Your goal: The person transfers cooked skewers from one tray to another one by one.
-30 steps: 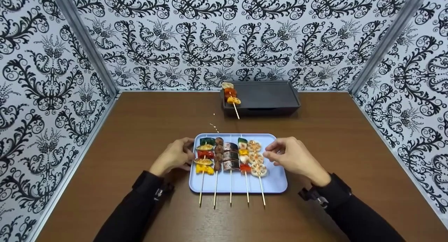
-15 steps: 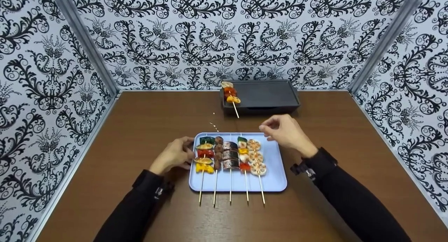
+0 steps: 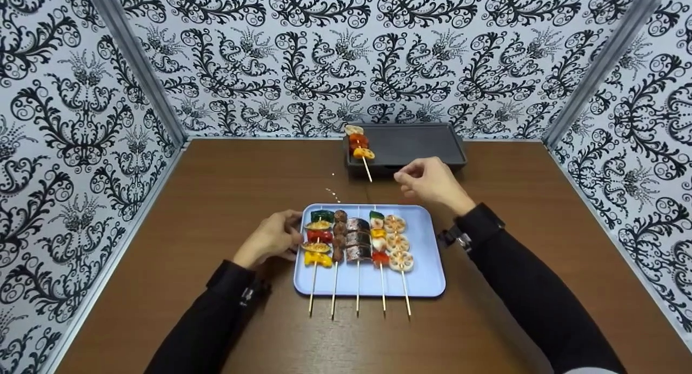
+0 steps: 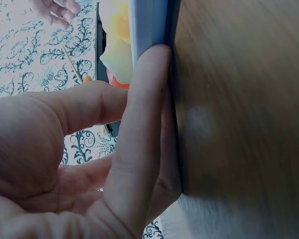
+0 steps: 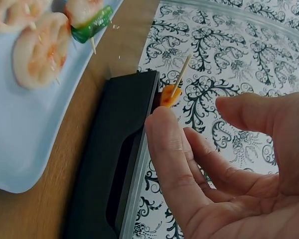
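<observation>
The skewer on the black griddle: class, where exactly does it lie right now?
In the head view the skewer lies at the left end of the black griddle by the back wall, its stick overhanging the front edge, just left of the right hand.

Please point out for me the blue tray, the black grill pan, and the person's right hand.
blue tray (image 3: 427,271): head view, bare right part.
black grill pan (image 3: 416,142): head view, flat inner surface.
right hand (image 3: 430,182): head view, back of hand.
</observation>
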Motion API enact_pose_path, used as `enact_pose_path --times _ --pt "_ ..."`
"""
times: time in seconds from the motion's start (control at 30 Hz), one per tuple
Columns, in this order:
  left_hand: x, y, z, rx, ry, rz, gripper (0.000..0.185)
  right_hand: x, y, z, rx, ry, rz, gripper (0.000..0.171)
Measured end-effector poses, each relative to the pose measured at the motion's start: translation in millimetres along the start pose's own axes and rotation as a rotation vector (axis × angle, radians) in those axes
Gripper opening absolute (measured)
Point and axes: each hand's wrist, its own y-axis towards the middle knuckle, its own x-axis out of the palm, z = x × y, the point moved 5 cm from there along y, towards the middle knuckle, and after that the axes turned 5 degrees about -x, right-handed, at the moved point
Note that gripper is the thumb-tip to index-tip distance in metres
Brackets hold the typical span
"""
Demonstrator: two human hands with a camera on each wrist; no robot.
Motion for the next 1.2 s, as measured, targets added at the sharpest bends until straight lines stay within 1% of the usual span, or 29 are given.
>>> enact_pose_path --times 0.07,0.17,0.37,0.47,0.77,0.97,1.2 --pt "-0.1 0.2 0.3 -0.002 0.002 0.002 0.066 0 5 1 0.002 -0.009 -0.001 0.029" --pt "0.1 0.5 0.3 -0.011 -0.006 -0.001 0.067 1 12 1 0.016 0.007 0.000 0.030" --pt "1.0 0.9 -1.2 -0.037 -0.010 -0.001 0.068 8 22 -1 0.039 0.093 -0.006 0.033" --pt "1.0 1.3 -0.9 -0.040 -0.003 0.005 0.067 11 27 -4 0.045 0.116 -0.009 0.034" --pt "0.3 0.7 -1.2 -0.039 -0.009 0.003 0.067 20 44 -7 0.099 0.132 -0.014 0.043" --pt "1.3 0.5 -0.8 -0.028 -0.027 -0.004 0.065 24 51 -8 0.081 0.113 -0.020 0.041" --pt "1.4 1.8 -0.3 -0.033 -0.019 -0.001 0.067 31 60 -9 0.080 0.116 -0.016 0.037"
